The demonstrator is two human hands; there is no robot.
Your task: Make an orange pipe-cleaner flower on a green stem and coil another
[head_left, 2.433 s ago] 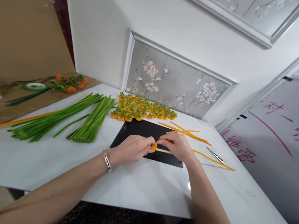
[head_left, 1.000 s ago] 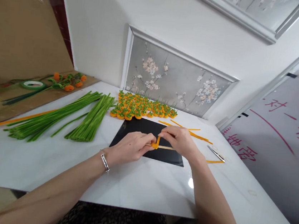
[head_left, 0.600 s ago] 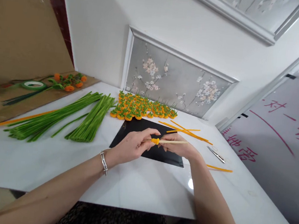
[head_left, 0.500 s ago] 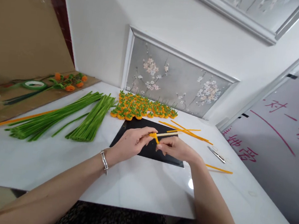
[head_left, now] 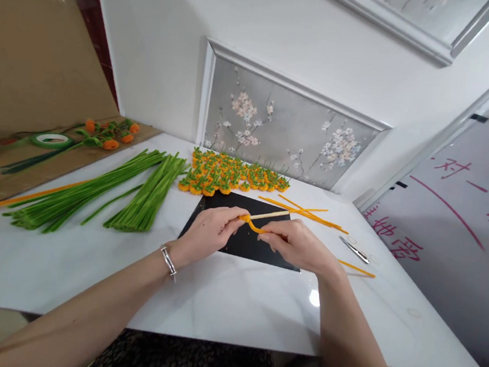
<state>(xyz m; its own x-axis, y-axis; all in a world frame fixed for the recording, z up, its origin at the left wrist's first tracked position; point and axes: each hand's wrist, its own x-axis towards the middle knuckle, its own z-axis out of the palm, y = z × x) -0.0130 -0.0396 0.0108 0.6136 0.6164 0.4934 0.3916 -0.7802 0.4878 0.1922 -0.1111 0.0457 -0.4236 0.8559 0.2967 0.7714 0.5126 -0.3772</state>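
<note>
Above a black mat (head_left: 258, 251), my left hand (head_left: 215, 227) is closed on one end of a thin wooden stick (head_left: 270, 214), which points right and slightly up. An orange pipe cleaner (head_left: 255, 228) wraps round the stick at my left fingertips and sags in a short curve to my right hand (head_left: 297, 242). My right thumb and fingers pinch that pipe cleaner. Behind the mat stand many small orange-and-green pipe cleaner flowers (head_left: 228, 173). Loose orange pipe cleaners (head_left: 307, 213) lie crossed to the right of the stick.
Two bundles of green pipe cleaners (head_left: 145, 201) lie at the left. Beyond them are green tape (head_left: 53, 140) and finished orange flowers (head_left: 111, 133) on cardboard. Small scissors or tweezers (head_left: 354, 250) lie at the right, before a whiteboard (head_left: 467, 203). A framed panel (head_left: 287, 118) backs the table.
My right hand has moved slightly right, away from my left, drawing the orange pipe cleaner into a longer curve. More of the stick shows. The view has shifted a little.
</note>
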